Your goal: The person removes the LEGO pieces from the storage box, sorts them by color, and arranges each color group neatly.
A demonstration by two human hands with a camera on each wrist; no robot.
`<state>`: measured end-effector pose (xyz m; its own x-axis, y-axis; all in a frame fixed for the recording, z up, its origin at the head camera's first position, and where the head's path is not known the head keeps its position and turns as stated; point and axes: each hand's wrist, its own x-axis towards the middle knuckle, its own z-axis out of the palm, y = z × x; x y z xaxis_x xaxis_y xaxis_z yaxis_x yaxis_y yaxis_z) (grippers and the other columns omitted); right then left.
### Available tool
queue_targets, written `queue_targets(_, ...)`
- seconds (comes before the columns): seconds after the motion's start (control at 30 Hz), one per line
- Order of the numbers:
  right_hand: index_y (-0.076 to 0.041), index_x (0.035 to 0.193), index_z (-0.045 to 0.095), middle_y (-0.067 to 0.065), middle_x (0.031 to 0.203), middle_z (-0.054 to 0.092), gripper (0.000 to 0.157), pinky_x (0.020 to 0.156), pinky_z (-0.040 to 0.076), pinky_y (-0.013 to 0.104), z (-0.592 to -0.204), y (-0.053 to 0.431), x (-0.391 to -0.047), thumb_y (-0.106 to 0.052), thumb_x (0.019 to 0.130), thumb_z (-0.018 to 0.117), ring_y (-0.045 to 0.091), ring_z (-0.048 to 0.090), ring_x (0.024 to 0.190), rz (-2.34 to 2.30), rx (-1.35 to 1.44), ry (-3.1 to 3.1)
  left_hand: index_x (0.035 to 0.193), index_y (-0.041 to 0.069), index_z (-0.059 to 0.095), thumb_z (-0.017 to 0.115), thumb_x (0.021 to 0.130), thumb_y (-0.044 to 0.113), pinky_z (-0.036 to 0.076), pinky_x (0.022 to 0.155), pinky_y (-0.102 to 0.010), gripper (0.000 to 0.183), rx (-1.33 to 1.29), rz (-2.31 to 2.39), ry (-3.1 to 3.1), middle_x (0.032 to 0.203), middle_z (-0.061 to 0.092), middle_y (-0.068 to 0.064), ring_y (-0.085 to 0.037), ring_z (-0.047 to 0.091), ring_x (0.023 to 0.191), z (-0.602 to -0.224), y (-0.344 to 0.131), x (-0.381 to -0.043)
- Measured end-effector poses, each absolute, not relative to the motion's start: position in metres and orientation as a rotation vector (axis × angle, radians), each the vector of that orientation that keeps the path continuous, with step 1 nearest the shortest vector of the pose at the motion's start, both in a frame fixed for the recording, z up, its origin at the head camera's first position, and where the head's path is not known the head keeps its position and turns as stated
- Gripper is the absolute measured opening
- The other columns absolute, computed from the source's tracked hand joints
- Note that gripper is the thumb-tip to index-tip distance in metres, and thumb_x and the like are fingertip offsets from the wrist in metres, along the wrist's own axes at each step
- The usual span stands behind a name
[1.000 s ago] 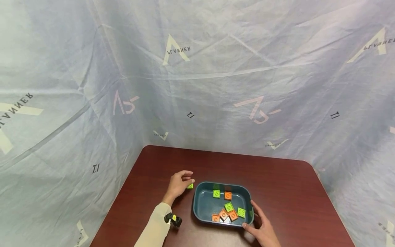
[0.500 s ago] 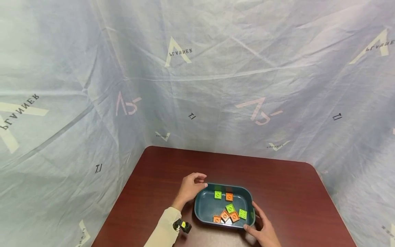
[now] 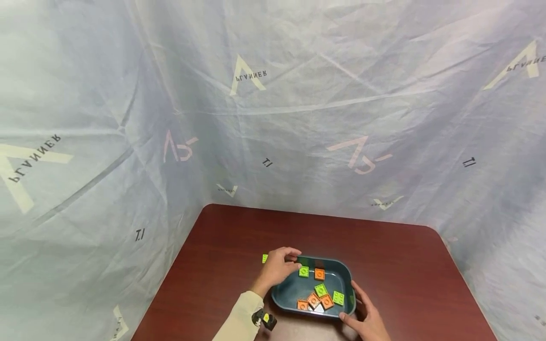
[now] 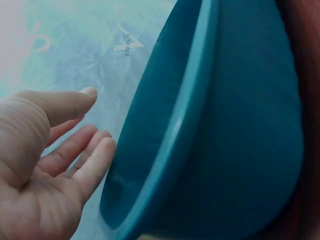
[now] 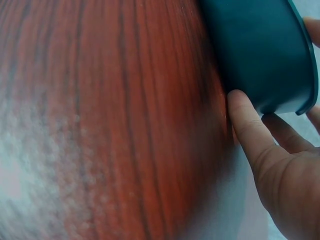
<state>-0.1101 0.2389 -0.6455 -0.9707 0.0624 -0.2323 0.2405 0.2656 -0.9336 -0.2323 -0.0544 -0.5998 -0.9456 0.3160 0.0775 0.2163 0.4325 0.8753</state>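
A dark teal plastic tray (image 3: 286, 296) stands on the table with several green and orange toy building blocks inside. Over its left end is my left hand (image 3: 275, 269), thumb and fingers apart and holding nothing; the thumb tip looks close to a green block (image 3: 304, 272) in the tray. In the left wrist view, the left hand (image 4: 55, 160) is beside the tray's rim (image 4: 172, 125). My right hand (image 3: 368, 318) holds the tray's near right corner. Its digits lie against the outer wall (image 5: 260, 55) in the right wrist view.
Another green block (image 3: 265, 258) lies on the table, left of the tray and partly behind my left hand. The red-brown wooden table (image 3: 396, 255) is enclosed by hanging grey printed sheets (image 3: 298, 118) at the back and sides.
My left hand has moved right, from the green block on the table to over the tray's left end. That block stays on the table. The right hand keeps its hold.
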Motion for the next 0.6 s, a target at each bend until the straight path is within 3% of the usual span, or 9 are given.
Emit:
queue_targets(0.27,-0.017,0.165,0.034,0.03,0.155,0.05,0.1,0.085,0.057,0.023,-0.644,0.238,-0.108,-0.016,0.083,0.091,0.04,0.065,0.126,-1.829,0.272,2.388,0.13,0.012,0.074,0.081,0.095,0.016,0.063,0.091,-0.034,0.036,0.503,1.506,2.595,0.129,0.071,-0.012,-0.03,0.071,0.119,-0.618,-0.041,-0.232)
queue_targets(0.6,-0.019,0.166,0.034,0.025,0.163,0.042,0.101,0.088,0.055,0.02,-0.647,0.24,-0.109,-0.017,0.083,0.091,0.044,0.059,0.135,-1.803,0.236,2.431,0.127,0.012,0.076,0.082,0.093,0.016,0.063,0.087,-0.031,0.035,0.542,1.344,2.681,0.123,0.077,-0.003,-0.023,0.073,0.111,-0.619,-0.032,-0.235)
